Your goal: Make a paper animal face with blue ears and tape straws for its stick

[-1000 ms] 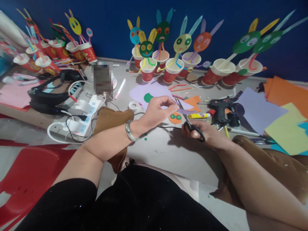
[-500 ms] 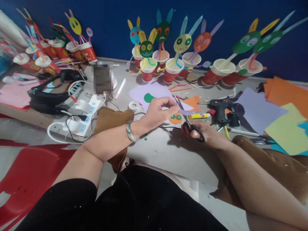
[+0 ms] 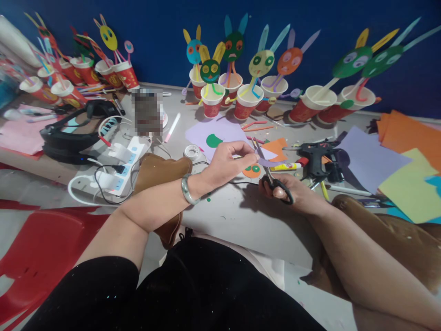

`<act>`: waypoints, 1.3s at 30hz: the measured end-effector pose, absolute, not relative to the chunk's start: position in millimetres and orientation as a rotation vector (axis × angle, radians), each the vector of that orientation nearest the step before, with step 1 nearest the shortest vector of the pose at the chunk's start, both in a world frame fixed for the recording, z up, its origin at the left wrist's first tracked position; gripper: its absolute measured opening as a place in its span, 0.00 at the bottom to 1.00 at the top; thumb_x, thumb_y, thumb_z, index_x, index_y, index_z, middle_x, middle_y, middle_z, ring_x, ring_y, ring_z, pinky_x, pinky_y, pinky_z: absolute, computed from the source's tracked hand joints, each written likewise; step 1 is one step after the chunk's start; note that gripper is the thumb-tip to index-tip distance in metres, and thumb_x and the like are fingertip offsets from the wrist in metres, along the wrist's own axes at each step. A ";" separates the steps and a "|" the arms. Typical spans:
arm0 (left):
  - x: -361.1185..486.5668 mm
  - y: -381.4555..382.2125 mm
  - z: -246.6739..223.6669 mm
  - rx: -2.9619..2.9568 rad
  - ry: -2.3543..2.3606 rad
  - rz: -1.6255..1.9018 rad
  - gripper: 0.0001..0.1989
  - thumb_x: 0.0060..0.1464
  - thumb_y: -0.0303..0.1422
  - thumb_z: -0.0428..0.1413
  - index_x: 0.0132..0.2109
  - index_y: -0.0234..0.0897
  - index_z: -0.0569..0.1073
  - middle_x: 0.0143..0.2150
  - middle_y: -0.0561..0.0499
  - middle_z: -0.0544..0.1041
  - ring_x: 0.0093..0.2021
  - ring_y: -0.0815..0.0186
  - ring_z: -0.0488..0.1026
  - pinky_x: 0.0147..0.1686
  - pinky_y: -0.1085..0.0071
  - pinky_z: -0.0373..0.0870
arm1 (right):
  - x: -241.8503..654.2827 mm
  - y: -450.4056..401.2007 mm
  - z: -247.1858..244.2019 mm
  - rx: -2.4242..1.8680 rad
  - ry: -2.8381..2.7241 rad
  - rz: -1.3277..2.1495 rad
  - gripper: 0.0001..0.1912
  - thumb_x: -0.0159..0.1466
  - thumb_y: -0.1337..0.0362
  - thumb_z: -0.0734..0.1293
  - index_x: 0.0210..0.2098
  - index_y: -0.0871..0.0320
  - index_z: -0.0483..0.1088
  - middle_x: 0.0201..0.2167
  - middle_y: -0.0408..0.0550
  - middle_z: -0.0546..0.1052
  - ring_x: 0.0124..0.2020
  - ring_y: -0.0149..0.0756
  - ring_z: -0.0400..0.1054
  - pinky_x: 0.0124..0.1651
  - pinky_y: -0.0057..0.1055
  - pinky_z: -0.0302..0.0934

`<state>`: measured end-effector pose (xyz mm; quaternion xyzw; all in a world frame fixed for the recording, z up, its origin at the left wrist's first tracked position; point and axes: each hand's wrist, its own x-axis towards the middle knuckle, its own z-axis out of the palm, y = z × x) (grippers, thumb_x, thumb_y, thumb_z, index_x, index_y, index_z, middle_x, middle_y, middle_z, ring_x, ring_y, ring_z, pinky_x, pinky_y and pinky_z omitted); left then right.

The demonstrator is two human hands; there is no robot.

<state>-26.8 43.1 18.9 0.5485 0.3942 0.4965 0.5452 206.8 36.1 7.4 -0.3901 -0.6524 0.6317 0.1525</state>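
A thin, curved purple paper strip point(image 3: 272, 163) is pinched at one end in the narrow grip of the left hand point(image 3: 225, 164), the nearer one, its long axis running rightward above the counter point(image 3: 220, 223). Metal-bladed scissors point(image 3: 284, 191) are held by their smooth black loops in the right hand point(image 3: 303, 195), blades angled across the strip.
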 end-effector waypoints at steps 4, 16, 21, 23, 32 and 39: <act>-26.3 42.2 20.8 1.278 0.939 1.159 0.16 0.53 0.41 0.71 0.29 0.37 0.76 0.30 0.52 0.78 0.35 0.69 0.74 0.43 0.68 0.73 | 205.8 36.9 7.7 -1.103 -1.892 1.818 0.43 0.50 0.19 0.72 0.26 0.56 0.65 0.24 0.43 0.67 0.27 0.32 0.54 0.32 0.34 0.47; -25.2 41.3 20.9 1.261 0.908 1.165 0.20 0.50 0.47 0.73 0.28 0.37 0.77 0.29 0.54 0.78 0.33 0.70 0.72 0.42 0.69 0.73 | 208.5 36.4 3.0 -1.080 -1.882 1.819 0.43 0.50 0.19 0.72 0.27 0.56 0.66 0.25 0.43 0.67 0.28 0.33 0.55 0.33 0.35 0.48; -25.6 40.8 21.4 1.270 0.900 1.151 0.21 0.51 0.48 0.72 0.29 0.37 0.76 0.29 0.53 0.78 0.33 0.70 0.72 0.41 0.69 0.73 | 208.2 36.9 2.5 -1.078 -1.900 1.821 0.44 0.50 0.19 0.71 0.28 0.56 0.67 0.26 0.44 0.69 0.28 0.34 0.56 0.33 0.34 0.48; -25.6 40.8 21.2 1.279 0.897 1.146 0.21 0.52 0.49 0.72 0.29 0.37 0.76 0.29 0.53 0.77 0.33 0.70 0.72 0.41 0.69 0.73 | 207.9 36.7 2.2 -1.077 -1.900 1.813 0.44 0.49 0.18 0.70 0.28 0.56 0.67 0.26 0.45 0.69 0.28 0.34 0.56 0.33 0.35 0.49; -24.6 42.1 20.7 1.249 0.903 1.154 0.22 0.49 0.50 0.74 0.28 0.37 0.76 0.29 0.54 0.78 0.32 0.71 0.72 0.40 0.70 0.73 | 207.6 35.3 -1.9 -1.043 -1.873 1.821 0.43 0.53 0.19 0.70 0.26 0.55 0.63 0.24 0.42 0.66 0.27 0.32 0.53 0.32 0.34 0.45; -23.7 43.1 17.3 1.215 0.916 1.164 0.22 0.47 0.49 0.74 0.29 0.36 0.77 0.29 0.53 0.78 0.32 0.71 0.72 0.38 0.70 0.72 | 206.6 36.0 -2.3 -1.051 -1.909 1.804 0.44 0.51 0.18 0.69 0.25 0.55 0.63 0.24 0.42 0.66 0.27 0.31 0.54 0.32 0.33 0.47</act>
